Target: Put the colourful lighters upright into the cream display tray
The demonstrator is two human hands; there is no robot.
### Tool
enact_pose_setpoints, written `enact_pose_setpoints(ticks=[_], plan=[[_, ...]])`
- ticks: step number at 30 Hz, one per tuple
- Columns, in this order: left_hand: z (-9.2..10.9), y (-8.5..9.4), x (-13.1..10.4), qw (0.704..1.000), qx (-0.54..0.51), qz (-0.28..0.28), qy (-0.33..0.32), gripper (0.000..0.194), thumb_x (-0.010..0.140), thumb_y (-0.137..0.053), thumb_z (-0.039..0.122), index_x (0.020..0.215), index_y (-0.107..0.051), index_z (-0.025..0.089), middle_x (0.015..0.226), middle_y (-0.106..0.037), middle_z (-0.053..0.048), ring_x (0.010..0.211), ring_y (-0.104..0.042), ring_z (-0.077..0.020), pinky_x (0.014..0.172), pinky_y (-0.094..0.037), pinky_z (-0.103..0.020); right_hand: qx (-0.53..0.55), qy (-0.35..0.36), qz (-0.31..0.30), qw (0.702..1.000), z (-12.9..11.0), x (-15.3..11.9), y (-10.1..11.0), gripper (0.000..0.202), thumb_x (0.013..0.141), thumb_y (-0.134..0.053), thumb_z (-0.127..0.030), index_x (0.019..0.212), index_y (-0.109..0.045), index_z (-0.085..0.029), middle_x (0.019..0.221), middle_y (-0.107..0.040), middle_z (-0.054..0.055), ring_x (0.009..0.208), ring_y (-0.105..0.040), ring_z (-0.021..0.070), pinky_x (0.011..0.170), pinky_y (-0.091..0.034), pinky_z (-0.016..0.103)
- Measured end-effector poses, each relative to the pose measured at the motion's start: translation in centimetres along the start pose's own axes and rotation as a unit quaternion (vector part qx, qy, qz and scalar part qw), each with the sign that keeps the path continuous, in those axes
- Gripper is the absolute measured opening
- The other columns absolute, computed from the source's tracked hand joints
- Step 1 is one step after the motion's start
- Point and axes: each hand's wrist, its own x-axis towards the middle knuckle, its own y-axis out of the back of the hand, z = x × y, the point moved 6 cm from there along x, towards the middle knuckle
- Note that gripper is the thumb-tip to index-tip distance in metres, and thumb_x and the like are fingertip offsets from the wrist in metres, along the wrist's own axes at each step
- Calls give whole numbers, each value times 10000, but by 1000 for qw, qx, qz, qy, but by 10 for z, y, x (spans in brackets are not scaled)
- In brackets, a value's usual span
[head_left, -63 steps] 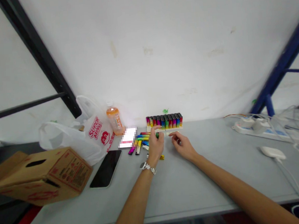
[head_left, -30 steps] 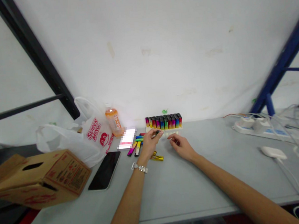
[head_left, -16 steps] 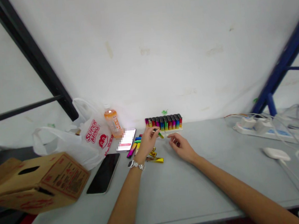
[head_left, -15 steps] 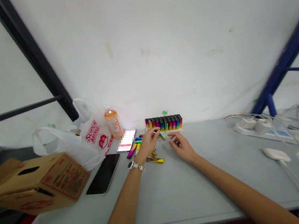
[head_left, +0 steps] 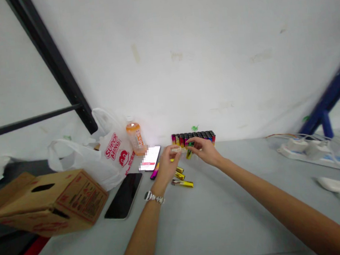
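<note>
Colourful lighters (head_left: 177, 140) with black tops stand upright in close rows by the wall, in a low pale tray (head_left: 176, 149). My left hand (head_left: 169, 163) is at the front left corner of this tray, thumb and fingers closed about its pale edge. A green and yellow lighter (head_left: 189, 152) is pinched in my right hand (head_left: 204, 150), held near upright just before the rows. Below my left hand lie several loose lighters, among them a gold one (head_left: 184, 183). My right hand hides part of the rows.
On the left are a dark phone (head_left: 124, 196), a lit phone (head_left: 151, 159), a cardboard box (head_left: 72, 198), a white plastic bag (head_left: 102, 160) and an orange drink bottle (head_left: 135, 136). A power strip (head_left: 316, 153) with cables and a white charger (head_left: 336, 185) lie on the right.
The green and yellow lighter has passed from my left hand to my right and turned more upright. My right hand has moved in to the rows. The view has shifted slightly left.
</note>
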Motion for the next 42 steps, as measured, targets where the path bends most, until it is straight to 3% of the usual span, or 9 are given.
enact_pose_setpoints(ticks=[5, 9, 14, 20, 26, 33, 36, 39, 42], plan=[[-5, 2, -19, 970, 209, -119, -28, 100, 774, -676, 185, 863, -720, 197, 979, -713, -65, 995, -633, -237, 950, -482, -396, -226, 88, -16, 970, 5, 21, 2, 242, 921, -598, -248, 1139, -698, -216, 1075, -731, 82, 980, -622, 234, 864, -411, 359], [-16, -5, -25, 957, 231, -174, -21, 128, 800, -615, 156, 839, -733, 190, 911, -719, -63, 902, -644, -210, 892, -499, -354, -305, 111, -49, 945, 14, 27, -7, 272, 946, -568, -256, 1184, -694, -214, 1053, -740, 89, 1000, -572, 261, 863, -365, 384], [-22, -8, -23, 962, 222, -157, -31, 275, 782, -516, 53, 861, -739, 195, 924, -725, -75, 905, -647, -217, 872, -501, -353, -283, 123, -66, 949, 24, 31, -13, 290, 952, -561, -255, 1210, -691, -239, 1061, -742, 86, 1005, -533, 273, 879, -342, 403], [-8, -14, -22, 954, 256, -149, -43, 114, 731, -697, 186, 830, -747, 213, 879, -722, -73, 872, -637, -242, 876, -483, -372, -259, 116, -79, 956, 28, 40, -12, 281, 953, -563, -297, 1187, -715, -266, 1005, -730, 105, 994, -495, 281, 882, -335, 423], [-2, -25, -18, 943, 289, -165, -18, 268, 680, -628, 43, 871, -748, 188, 957, -724, -98, 974, -629, -262, 911, -475, -382, -289, 119, -73, 947, 26, 38, -13, 323, 964, -545, -320, 1244, -665, -215, 1007, -677, 124, 1007, -491, 270, 883, -334, 395], [-6, -26, -11, 935, 321, -149, 2, 258, 669, -662, 69, 878, -741, 198, 994, -719, -105, 1029, -584, -296, 963, -420, -453, -326, 120, 0, 938, 15, 34, 0, 268, 931, -571, -403, 904, -744, -201, 1293, -510, 134, 1146, -394, 314, 942, -303, 453], [-5, -26, -9, 931, 337, -143, -12, 270, 670, -663, 56, 880, -736, 209, 1014, -717, -95, 1062, -570, -293, 984, -404, -451, -338, 104, -6, 935, 12, 31, -2, 294, 931, -552, -414, 973, -752, -203, 1325, -450, 151, 1184, -375, 334, 971, -291, 483], [-4, -28, -8, 931, 332, -148, -33, 275, 698, -644, 42, 903, -738, 200, 1016, -713, -103, 1070, -582, -293, 982, -411, -447, -340, 86, 7, 936, 7, 21, -4, 338, 932, -539, -388, 1182, -693, -221, 1371, -411, 165, 1212, -372, 347, 982, -298, 495], [-2, -28, -3, 962, 237, -125, -52, 242, 758, -628, 66, 930, -735, 198, 1013, -718, -94, 1032, -615, -261, 975, -439, -417, -293, 53, 60, 953, 2, 3, -2, 437, 913, -557, -357, 1324, -590, -212, 1332, -446, 173, 1186, -412, 339, 979, -334, 490]])
